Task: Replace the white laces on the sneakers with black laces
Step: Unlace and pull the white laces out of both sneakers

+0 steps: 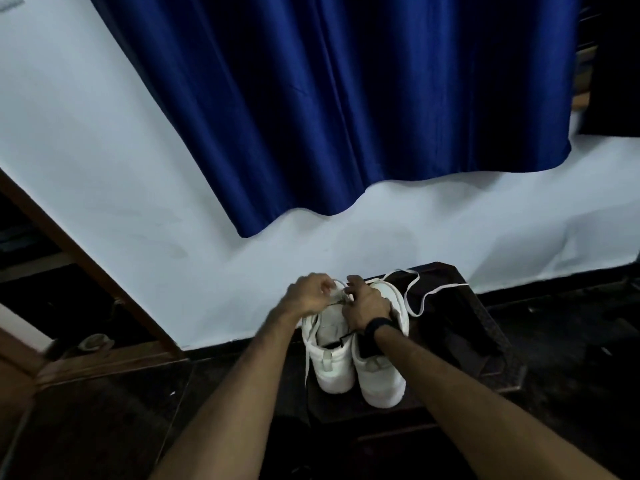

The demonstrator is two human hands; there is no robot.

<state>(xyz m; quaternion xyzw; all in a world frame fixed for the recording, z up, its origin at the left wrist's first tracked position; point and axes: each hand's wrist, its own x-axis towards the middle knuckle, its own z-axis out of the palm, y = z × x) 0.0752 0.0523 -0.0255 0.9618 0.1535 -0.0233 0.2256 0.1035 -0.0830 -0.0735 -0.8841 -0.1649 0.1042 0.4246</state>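
Two white sneakers stand side by side on a dark stand, heels toward me: the left sneaker (330, 362) and the right sneaker (379, 375). My left hand (310, 294) pinches a white lace (337, 289) over the left sneaker's toe end. My right hand (367, 303), with a dark band on its wrist, rests on the front of the sneakers, fingers at the same lace. One end of the lace hangs down the left sneaker's side (308, 355). A loose white lace (415, 292) lies on the stand to the right. No black lace can be made out.
The dark stand (485, 341) sits on a dark floor against a white wall (138, 202). A blue curtain (329, 98) hangs above. A wooden door frame (86, 265) runs diagonally at left, with a sandal (91, 342) near its foot.
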